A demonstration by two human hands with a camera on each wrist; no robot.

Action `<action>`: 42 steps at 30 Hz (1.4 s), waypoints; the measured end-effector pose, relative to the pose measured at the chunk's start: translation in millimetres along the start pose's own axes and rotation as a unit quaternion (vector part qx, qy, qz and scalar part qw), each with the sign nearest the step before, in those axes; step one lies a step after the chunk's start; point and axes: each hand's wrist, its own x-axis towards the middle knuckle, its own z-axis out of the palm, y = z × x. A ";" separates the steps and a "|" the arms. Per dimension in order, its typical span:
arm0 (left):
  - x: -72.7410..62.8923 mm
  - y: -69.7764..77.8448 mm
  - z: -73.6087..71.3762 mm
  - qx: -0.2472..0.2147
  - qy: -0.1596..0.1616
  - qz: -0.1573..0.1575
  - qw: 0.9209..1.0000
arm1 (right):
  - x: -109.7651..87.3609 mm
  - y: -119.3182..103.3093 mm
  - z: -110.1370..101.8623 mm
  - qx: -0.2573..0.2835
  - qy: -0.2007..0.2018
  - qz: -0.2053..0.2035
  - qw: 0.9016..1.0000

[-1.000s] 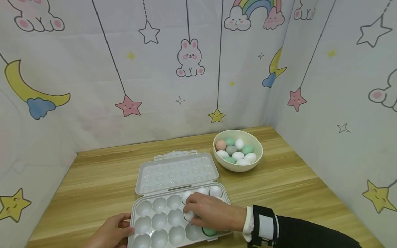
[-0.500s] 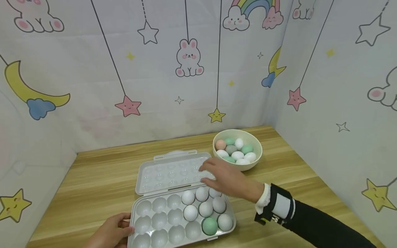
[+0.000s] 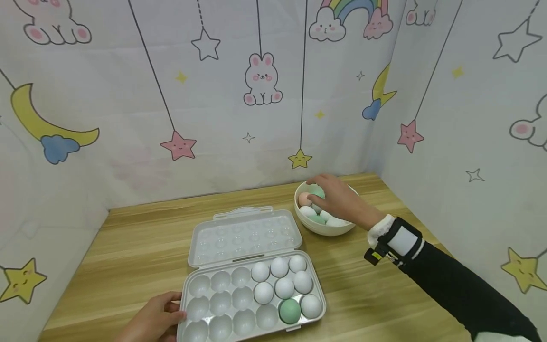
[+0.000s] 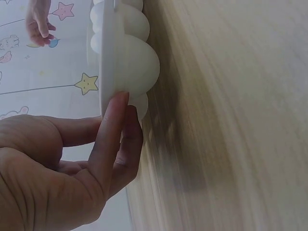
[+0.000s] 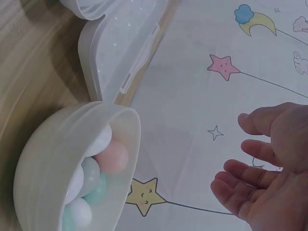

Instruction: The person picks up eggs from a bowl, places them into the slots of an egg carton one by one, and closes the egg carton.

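Note:
A white plastic egg box [image 3: 242, 298] lies on the wooden table with its lid folded back. White eggs [image 3: 284, 288] and one green egg [image 3: 289, 311] fill cups on its right side; the cups on the left hold nothing. My left hand [image 3: 155, 317] pinches the left edge of the box, thumb on the rim and other fingers at the side, also seen in the left wrist view. My right hand [image 3: 339, 202] hovers over the cream bowl [image 3: 326, 231], fingers spread and apart from the eggs in the right wrist view. White, green, grey and pinkish eggs lie in it, partly hidden by the hand.
The clear lid [image 3: 245, 237] lies behind the egg box, close to the bowl's left side. Printed fabric walls [image 3: 213, 175] close off the back and both sides of the table [image 3: 141, 247].
My right hand has let go of a white egg in the middle row of the box, then moved back and right to above the bowl. The left hand stays at the box edge.

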 end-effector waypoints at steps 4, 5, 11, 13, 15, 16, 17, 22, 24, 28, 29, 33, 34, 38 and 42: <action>-0.4 2.4 0.4 0.000 0.008 -0.008 1.000 | 8.1 3.4 -4.3 0.001 -0.009 0.009 1.000; -0.6 3.0 0.5 0.000 0.009 -0.008 1.000 | 10.2 4.7 -4.6 0.000 -0.010 0.010 1.000; -1.8 4.5 0.8 0.016 0.013 0.007 1.000 | 21.0 12.3 -3.8 -0.001 -0.015 0.008 1.000; -2.1 5.0 0.7 0.020 0.013 0.010 1.000 | 24.0 15.1 -2.0 -0.003 -0.018 0.010 1.000; -2.4 5.0 0.8 0.019 0.011 0.012 1.000 | 27.0 18.3 0.8 -0.010 -0.025 0.015 1.000; -2.5 4.9 0.8 0.019 0.010 0.013 1.000 | 28.6 20.0 3.0 -0.015 -0.029 0.017 0.999; -2.6 5.0 0.8 0.018 0.011 0.012 1.000 | 30.4 21.7 5.2 -0.018 -0.033 0.020 0.999; -3.6 3.6 1.1 0.014 0.006 0.014 1.000 | 39.9 27.8 17.6 -0.030 -0.057 0.043 0.997; -3.7 3.2 1.2 0.011 0.006 0.013 1.000 | 43.6 29.4 22.4 -0.032 -0.065 0.052 0.996; -2.9 1.7 1.2 0.009 0.010 0.018 1.000 | 49.4 33.5 34.2 -0.031 -0.083 0.072 0.993; -2.6 1.5 1.1 0.007 0.010 0.019 1.000 | 50.4 34.7 37.4 -0.027 -0.088 0.079 0.993; -2.7 0.5 0.9 0.008 0.009 0.021 1.000 | 54.3 41.2 51.5 -0.011 -0.099 0.102 0.990; -2.8 0.6 0.8 0.009 0.010 0.020 1.000 | 55.5 43.0 55.0 -0.008 -0.098 0.106 0.989; -2.8 0.8 0.5 0.010 0.011 0.021 1.000 | 61.2 50.3 68.1 -0.005 -0.096 0.110 0.989; -2.7 0.0 0.6 0.010 0.008 0.027 1.000 | 65.6 55.3 77.0 -0.018 -0.100 0.100 0.990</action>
